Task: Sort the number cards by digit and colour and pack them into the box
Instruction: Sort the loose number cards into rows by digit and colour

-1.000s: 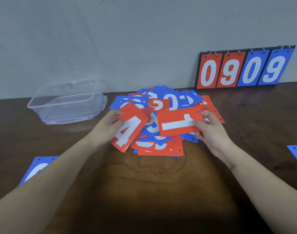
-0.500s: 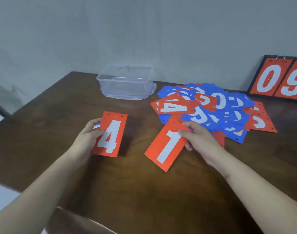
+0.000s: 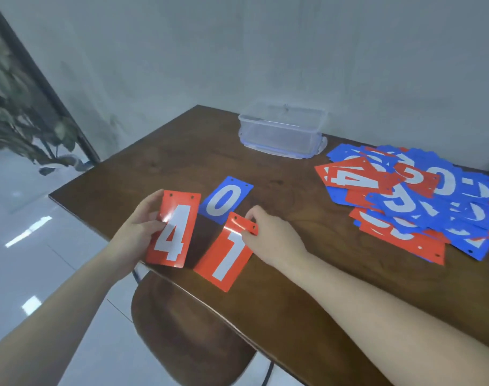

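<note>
While your L hand [image 3: 139, 229] grips red 4 [image 3: 172, 232] and R hand [image 3: 268, 235] pinches red 1 [image 3: 225, 254] at its top edge, both long axes run toward blue 0 [image 3: 225, 200], just beyond on worktop [image 3: 182, 151].

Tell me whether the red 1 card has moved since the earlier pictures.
Yes. The red 1 card has left the card pile and now sits beside the blue 0 card near the table's left corner.

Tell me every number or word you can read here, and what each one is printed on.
"4": red card gripped by the left hand.
"1": red card pinched at its top by the right hand.
"0": blue card lying flat on the table.
"4": red card on top of the pile, seen sideways.
Other digits in the pile are overlapped and cannot be read for sure.
No words or brands show.
</note>
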A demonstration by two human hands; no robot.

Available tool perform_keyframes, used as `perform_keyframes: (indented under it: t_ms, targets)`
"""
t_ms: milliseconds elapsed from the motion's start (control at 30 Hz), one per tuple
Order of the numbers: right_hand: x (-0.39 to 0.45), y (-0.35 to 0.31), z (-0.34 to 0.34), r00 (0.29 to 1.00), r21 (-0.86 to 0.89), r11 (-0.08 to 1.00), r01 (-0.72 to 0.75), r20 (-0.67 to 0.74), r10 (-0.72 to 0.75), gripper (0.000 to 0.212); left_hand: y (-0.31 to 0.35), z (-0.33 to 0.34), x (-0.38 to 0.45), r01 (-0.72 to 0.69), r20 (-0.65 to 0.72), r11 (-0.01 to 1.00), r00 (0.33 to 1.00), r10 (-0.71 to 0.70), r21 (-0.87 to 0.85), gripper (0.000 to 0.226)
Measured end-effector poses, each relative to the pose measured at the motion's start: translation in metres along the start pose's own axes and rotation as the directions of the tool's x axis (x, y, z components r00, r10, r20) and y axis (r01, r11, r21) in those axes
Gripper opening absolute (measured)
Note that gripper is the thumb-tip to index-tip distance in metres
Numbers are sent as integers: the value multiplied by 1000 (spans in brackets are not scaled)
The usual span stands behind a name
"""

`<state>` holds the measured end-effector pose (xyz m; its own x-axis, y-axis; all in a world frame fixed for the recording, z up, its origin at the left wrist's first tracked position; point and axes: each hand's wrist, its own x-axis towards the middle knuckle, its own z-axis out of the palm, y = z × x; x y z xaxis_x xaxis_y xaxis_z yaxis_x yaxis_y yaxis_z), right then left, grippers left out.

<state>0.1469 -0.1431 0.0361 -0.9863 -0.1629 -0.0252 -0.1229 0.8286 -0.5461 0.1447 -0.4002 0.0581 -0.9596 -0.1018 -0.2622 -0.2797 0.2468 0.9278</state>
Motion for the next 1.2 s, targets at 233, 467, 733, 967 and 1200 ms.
perform_keyframes:
  t_ms: [233, 467, 733, 967, 1200]
  targets:
    - [-4, 13, 20, 960, -313, 917, 246, -49, -274, 36, -2, -3, 2, -56, 54, 996, 997, 53, 66, 62]
    - [-6, 17, 17, 939, -258, 904, 340, 43, -341, 34, 11, 13, 13, -104, 101, 989, 991, 93, 103, 62]
    - [-26, 75, -24, 986, -64, 990, 127, -100, -133, 33, 33, 64, 28, -165, 159, 983, 976, 150, 85, 36]
    - [-76, 141, -71, 948, 85, 991, -100, -293, 121, 37, 60, 139, 36, -153, 462, 988, 877, 128, 16, 26]
    - [-162, 200, -98, 823, 194, 927, -322, -426, 375, 36, 75, 229, 22, -241, 690, 967, 714, 114, 89, 28]
